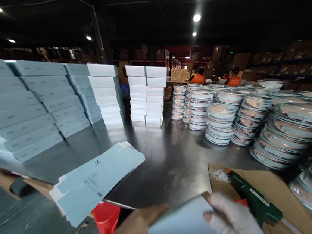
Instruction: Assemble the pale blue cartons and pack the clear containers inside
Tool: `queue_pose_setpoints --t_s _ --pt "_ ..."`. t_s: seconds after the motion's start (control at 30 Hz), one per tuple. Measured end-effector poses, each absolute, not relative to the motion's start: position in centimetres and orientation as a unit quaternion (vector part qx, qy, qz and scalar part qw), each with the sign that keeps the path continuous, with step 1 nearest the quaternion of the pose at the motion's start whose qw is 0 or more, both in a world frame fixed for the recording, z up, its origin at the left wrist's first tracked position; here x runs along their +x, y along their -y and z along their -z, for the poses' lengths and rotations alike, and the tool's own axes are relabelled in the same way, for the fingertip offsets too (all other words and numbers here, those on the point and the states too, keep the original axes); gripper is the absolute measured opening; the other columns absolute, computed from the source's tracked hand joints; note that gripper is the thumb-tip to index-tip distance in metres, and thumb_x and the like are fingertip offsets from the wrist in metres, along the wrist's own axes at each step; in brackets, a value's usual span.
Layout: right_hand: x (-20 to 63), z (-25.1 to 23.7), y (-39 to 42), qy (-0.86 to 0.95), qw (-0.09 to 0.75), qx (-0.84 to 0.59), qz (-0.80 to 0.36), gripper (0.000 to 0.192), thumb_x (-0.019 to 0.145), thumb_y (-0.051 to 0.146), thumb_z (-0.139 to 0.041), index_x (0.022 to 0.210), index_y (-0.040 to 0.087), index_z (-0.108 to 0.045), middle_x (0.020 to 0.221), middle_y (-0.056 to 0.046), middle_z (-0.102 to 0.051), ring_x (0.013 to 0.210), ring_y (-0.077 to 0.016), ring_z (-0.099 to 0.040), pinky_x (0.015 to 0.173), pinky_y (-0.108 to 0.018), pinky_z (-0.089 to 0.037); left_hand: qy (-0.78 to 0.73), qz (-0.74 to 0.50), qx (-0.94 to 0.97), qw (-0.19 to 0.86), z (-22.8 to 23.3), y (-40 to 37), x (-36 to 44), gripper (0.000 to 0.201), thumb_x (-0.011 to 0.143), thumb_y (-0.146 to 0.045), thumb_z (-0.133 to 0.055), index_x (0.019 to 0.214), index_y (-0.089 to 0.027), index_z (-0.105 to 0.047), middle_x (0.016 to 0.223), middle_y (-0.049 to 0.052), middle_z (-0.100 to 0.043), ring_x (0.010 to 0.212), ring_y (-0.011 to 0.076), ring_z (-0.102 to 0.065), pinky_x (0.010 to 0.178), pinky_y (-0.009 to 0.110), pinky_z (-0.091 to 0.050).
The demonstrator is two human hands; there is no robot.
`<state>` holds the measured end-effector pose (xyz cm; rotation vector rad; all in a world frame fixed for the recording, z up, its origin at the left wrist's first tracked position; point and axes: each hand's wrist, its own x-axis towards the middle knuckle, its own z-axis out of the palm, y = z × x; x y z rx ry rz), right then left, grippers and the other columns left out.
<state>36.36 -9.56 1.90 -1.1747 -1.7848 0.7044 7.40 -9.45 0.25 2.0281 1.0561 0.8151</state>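
A pale blue cardboard box [185,222] is held between both hands at the bottom middle, blurred by motion. My left hand [141,231] is bare and grips its left side. On my right hand [231,213] is a white glove with bare fingertips, closed on the box's right side. Left of the hands, a stack of flat pale blue box blanks [100,176] lies fanned at the table edge. To the right, a green glue gun [252,196] rests on a sheet of brown cardboard [279,185] beside a patch of white glue scraps [219,175].
Stacked closed pale blue boxes [25,109] line the table's left and back. Tall stacks of round, glass-rimmed containers [220,117] fill the right side. Below the metal table [167,168] stands a red stool [105,218]. Two people in orange vests [198,78] are far behind.
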Motion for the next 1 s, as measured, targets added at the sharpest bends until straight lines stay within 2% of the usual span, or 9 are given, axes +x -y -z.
queue_pose_setpoints --t_s 0.1,0.17,0.27,0.43,0.53,0.63,0.73,0.9,1.0 --pt "36.0 -2.5 8.2 0.652 0.548 -0.499 -0.157 0.067 0.094 0.045 -0.068 0.155 0.040 -0.041 0.164 -0.002 -0.043 0.147 -0.0287 -0.046 0.120 -0.043 -0.039 -0.455 -0.449 0.659 0.395 -1.0 6.8 6.8 0.052 0.088 -0.045 -0.069 0.135 -0.021 -0.067 0.119 0.008 -0.080 0.106 0.0320 -0.075 0.092 0.037 -0.061" --pt "34.8 -2.6 7.2 0.657 0.561 -0.468 -0.189 0.078 0.098 0.050 -0.060 0.164 0.037 -0.020 0.173 -0.004 -0.023 0.158 -0.0297 -0.027 0.128 -0.053 -0.022 -0.468 -0.515 0.600 0.395 -0.6 5.2 7.0 0.076 0.083 -0.050 -0.073 0.148 -0.016 -0.052 0.139 0.015 -0.069 0.126 0.0360 -0.065 0.107 0.043 -0.053" --pt "32.4 -2.2 6.3 0.660 0.572 -0.437 -0.214 0.066 0.101 0.052 -0.054 0.162 0.035 -0.032 0.170 -0.005 -0.034 0.157 -0.0287 -0.029 0.128 -0.051 -0.022 -0.436 -0.534 0.588 0.423 0.1 4.2 8.2 0.102 0.074 -0.049 -0.083 0.156 -0.015 -0.034 0.156 0.020 -0.052 0.142 0.0374 -0.051 0.116 0.045 -0.043" --pt "29.9 -1.8 6.6 0.579 0.626 -0.466 -0.237 0.054 0.099 0.054 -0.057 0.146 0.027 -0.059 0.152 -0.010 -0.059 0.142 -0.0311 -0.053 0.121 -0.044 -0.040 -0.384 -0.575 0.554 0.463 -1.4 4.9 10.1 0.069 0.086 -0.072 -0.064 0.129 -0.019 -0.060 0.130 0.013 -0.071 0.115 0.0337 -0.067 0.093 0.036 -0.057" --pt "28.9 -1.9 7.8 0.517 0.642 -0.461 -0.329 0.060 0.097 0.054 -0.061 0.153 0.033 -0.050 0.159 -0.006 -0.052 0.145 -0.0295 -0.050 0.119 -0.042 -0.042 -0.416 -0.566 0.511 0.496 -2.5 6.4 11.1 0.055 0.093 -0.068 -0.058 0.121 -0.021 -0.062 0.113 0.008 -0.075 0.097 0.0279 -0.071 0.080 0.031 -0.058" --pt "28.5 -1.7 9.2 0.450 0.681 -0.399 -0.418 0.071 0.098 0.046 -0.063 0.160 0.048 -0.028 0.167 0.003 -0.039 0.153 -0.0219 -0.039 0.118 -0.038 -0.042 -0.430 -0.580 0.492 0.487 -3.0 8.1 11.4 0.049 0.095 -0.059 -0.061 0.131 -0.027 -0.055 0.122 0.005 -0.072 0.104 0.0251 -0.069 0.084 0.029 -0.057" --pt "30.7 -1.2 10.4 0.475 0.676 -0.420 -0.374 0.073 0.097 0.049 -0.061 0.160 0.050 -0.023 0.167 0.003 -0.038 0.151 -0.0201 -0.041 0.111 -0.038 -0.049 -0.435 -0.520 0.573 0.460 -2.9 8.8 10.1 0.038 0.094 -0.055 -0.062 0.119 -0.028 -0.071 0.128 0.006 -0.071 0.112 0.0268 -0.068 0.089 0.029 -0.056" --pt "40.4 -0.7 10.9 0.440 0.503 -0.699 -0.255 0.045 0.079 0.051 -0.077 0.115 0.026 -0.068 0.112 -0.013 -0.078 0.109 -0.0323 -0.072 0.092 -0.043 -0.057 -0.429 -0.494 0.624 0.427 -0.5 7.8 8.3 0.030 0.090 -0.052 -0.068 0.103 -0.029 -0.082 0.115 0.006 -0.074 0.111 0.0303 -0.068 0.093 0.034 -0.057" --pt "44.9 0.3 9.8 0.376 0.411 -0.782 -0.279 0.023 0.073 0.038 -0.084 0.079 0.023 -0.067 0.069 -0.007 -0.072 0.079 -0.0291 -0.074 0.071 -0.037 -0.057 -0.394 -0.488 0.630 0.459 1.8 8.6 9.6 0.030 0.081 -0.049 -0.079 0.105 -0.030 -0.082 0.108 0.006 -0.072 0.099 0.0273 -0.070 0.084 0.032 -0.059"
